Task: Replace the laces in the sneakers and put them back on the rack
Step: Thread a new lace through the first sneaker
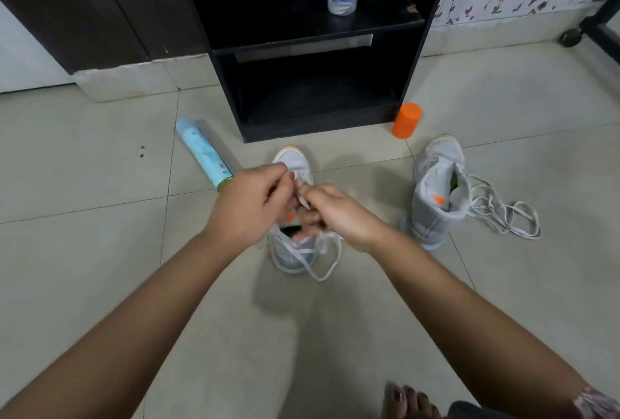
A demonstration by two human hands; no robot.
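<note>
White lace (303,201) pinched by left hand (248,207) and right hand (339,214) over sneaker (295,158) just in front of rack (318,131). Risk: tip skips an eyelet; trailing slack at heel snags, tipping it.

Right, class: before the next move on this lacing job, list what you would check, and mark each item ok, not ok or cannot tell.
1. Hold on the lace: left hand and right hand both pinch the lace over the middle sneaker: ok.
2. Lace through every eyelet: hidden by the hands: cannot tell.
3. Second sneaker laced: its loose lace lies on the floor beside it: not ok.
4. Sneakers on the rack: both stand on the floor: not ok.
5. Way to the rack: spray can and orange container sit off to its sides: ok.
</note>
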